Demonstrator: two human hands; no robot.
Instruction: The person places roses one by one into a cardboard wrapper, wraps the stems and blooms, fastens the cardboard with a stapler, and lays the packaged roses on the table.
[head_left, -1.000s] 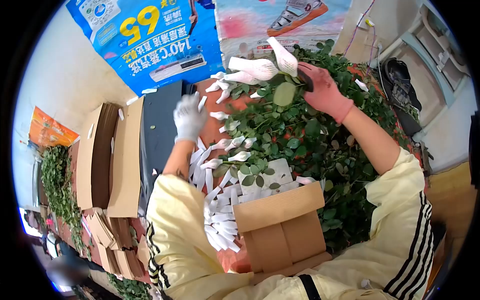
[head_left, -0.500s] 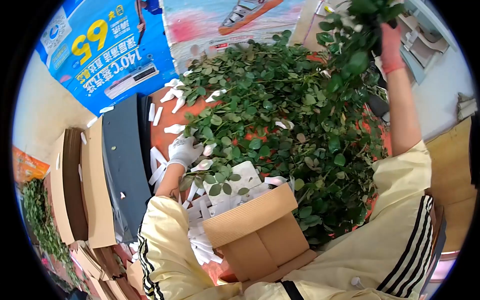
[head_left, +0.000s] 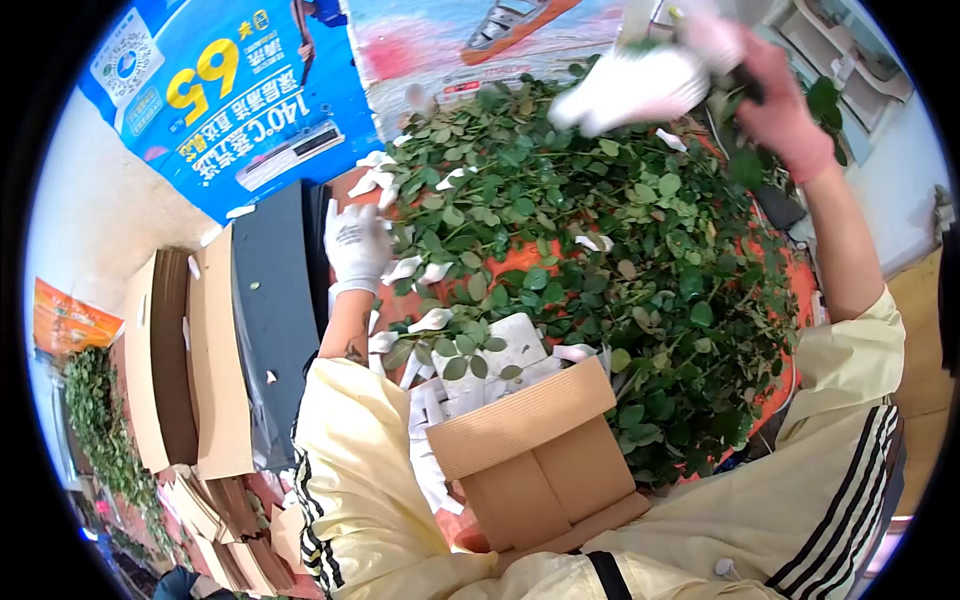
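Observation:
My right hand (head_left: 785, 115), in a pink glove, is closed around a bunch of leafy flower stems at the upper right. White-sleeved flower heads (head_left: 640, 92) point left from that bunch, smeared by motion. Green leaves (head_left: 825, 105) stick out beyond the hand on the right. My left hand (head_left: 357, 245), in a white glove, is over the left table edge with its fingers stretched forward, among narrow white sleeves. Whether it touches one I cannot tell. Beside it lie several white-sleeved flower heads (head_left: 403, 269). A large heap of leafy stems (head_left: 640, 240) covers the table's middle.
An upright cardboard flap (head_left: 525, 420) stands before my body, with white sleeves and a pale block (head_left: 497, 350) behind it. Dark boards (head_left: 268, 330) and cardboard sheets (head_left: 212, 360) stand at left. Printed panels (head_left: 235, 100) line the back; a grey-white rack (head_left: 835, 60) is upper right.
The bunch in my right hand has turned, its white-sleeved heads now swinging left above the heap. My left hand has moved forward, away from the nearer flower heads. The view has shifted slightly.

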